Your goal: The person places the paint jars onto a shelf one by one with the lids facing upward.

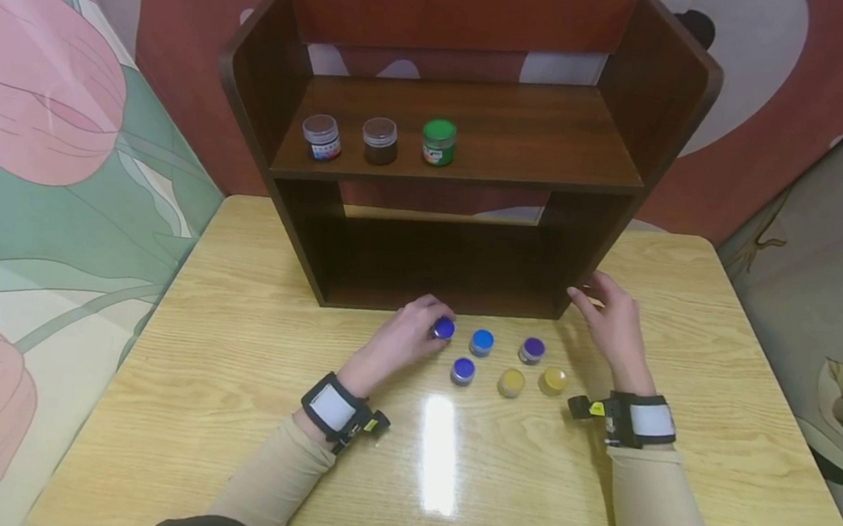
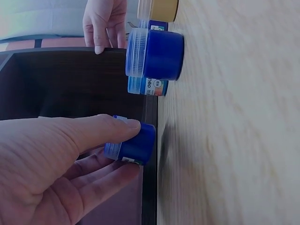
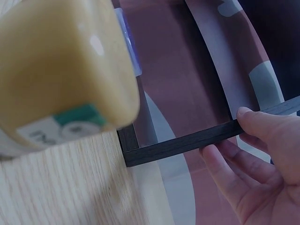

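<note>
Between thumb and fingers, my left hand (image 1: 404,328) pinches a dark blue paint jar (image 2: 138,145). The left wrist view has this jar tipped on the camera's side, close to the tabletop and the front edge of the brown shelf (image 1: 440,311). My right hand (image 1: 612,317) grips the shelf's right side panel (image 3: 183,143), thumb on one face and fingers on the other. Right of the left hand stand a second dark blue jar (image 1: 463,371), a lighter blue jar (image 1: 482,343), a purple jar (image 1: 532,350) and two ochre-yellow jars, one nearer the middle (image 1: 511,383) and one further right (image 1: 552,381).
On the upper board of the shelf, toward its left, stand a clear-lidded jar (image 1: 322,137), a dark brown jar (image 1: 380,141) and a green jar (image 1: 439,142). Patterned cloth (image 1: 185,42) hangs behind and beside the wooden table (image 1: 233,347).
</note>
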The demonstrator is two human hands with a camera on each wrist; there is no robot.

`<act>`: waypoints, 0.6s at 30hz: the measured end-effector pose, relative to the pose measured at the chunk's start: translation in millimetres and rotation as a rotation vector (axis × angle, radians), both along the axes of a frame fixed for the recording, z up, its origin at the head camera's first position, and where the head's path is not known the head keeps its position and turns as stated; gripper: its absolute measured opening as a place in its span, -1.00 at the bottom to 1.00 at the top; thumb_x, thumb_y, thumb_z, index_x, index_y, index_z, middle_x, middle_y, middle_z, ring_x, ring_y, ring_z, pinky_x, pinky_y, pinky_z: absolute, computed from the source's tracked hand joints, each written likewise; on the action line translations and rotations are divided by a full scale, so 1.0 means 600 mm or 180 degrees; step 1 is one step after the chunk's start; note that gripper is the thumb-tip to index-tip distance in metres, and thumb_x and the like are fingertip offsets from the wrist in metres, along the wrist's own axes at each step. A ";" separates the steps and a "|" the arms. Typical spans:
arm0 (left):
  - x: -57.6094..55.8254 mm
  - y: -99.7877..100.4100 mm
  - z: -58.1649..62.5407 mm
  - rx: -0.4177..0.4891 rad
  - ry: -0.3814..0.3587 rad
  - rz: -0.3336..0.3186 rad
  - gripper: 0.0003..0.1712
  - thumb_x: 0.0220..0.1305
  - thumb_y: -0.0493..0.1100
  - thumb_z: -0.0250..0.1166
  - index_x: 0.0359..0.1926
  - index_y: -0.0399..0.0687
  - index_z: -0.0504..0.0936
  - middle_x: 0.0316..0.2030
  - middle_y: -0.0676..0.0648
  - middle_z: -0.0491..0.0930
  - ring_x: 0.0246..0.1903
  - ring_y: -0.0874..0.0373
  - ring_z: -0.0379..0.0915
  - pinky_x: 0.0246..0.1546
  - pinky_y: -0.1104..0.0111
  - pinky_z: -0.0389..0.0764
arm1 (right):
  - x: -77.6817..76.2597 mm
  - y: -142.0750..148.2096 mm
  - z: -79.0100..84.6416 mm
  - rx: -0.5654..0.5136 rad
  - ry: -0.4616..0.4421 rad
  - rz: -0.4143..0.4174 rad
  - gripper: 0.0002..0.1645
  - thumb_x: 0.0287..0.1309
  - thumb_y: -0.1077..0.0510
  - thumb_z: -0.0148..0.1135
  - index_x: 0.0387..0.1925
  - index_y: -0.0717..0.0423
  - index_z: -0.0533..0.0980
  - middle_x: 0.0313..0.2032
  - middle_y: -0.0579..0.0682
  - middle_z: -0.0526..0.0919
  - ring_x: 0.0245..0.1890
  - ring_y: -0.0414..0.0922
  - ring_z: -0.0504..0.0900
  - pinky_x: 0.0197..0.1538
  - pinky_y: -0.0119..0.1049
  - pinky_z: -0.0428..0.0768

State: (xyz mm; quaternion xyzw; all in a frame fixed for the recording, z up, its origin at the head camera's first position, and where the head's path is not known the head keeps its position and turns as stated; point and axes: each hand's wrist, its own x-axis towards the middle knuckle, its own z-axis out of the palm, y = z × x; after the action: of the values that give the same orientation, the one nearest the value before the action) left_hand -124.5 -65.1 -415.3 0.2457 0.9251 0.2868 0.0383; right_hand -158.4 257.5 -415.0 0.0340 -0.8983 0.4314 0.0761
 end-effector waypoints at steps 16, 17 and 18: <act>-0.002 0.000 -0.004 -0.0083 -0.0076 0.0021 -0.59 0.20 -0.25 0.42 0.09 -0.18 0.62 0.05 -0.18 0.61 0.05 0.00 0.61 0.12 0.25 0.66 | 0.000 0.000 -0.001 0.0011 0.0026 0.0002 -0.45 0.42 -0.06 0.12 0.30 0.15 0.43 0.20 0.28 0.58 0.20 0.25 0.57 0.20 0.21 0.57; -0.002 0.000 -0.005 -0.0081 -0.0075 0.0024 -0.58 0.20 -0.25 0.42 0.09 -0.18 0.62 0.04 -0.18 0.61 0.04 0.00 0.61 0.12 0.25 0.66 | -0.001 0.000 -0.002 0.0012 0.0025 0.0000 -0.45 0.42 -0.06 0.12 0.30 0.14 0.43 0.20 0.28 0.58 0.20 0.25 0.57 0.20 0.21 0.57; -0.002 0.000 -0.006 -0.0084 -0.0076 0.0029 -0.58 0.20 -0.25 0.42 0.09 -0.18 0.62 0.04 -0.17 0.61 0.04 0.00 0.61 0.11 0.25 0.66 | -0.001 0.000 -0.002 0.0017 0.0028 0.0005 -0.44 0.42 -0.06 0.11 0.31 0.14 0.42 0.20 0.28 0.58 0.20 0.25 0.57 0.20 0.21 0.57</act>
State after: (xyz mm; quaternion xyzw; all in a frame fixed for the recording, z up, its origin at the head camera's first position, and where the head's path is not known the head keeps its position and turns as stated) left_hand -126.0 -65.3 -418.8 0.2375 0.9294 0.2777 0.0513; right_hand -158.8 257.6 -416.0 0.0368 -0.8991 0.4289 0.0797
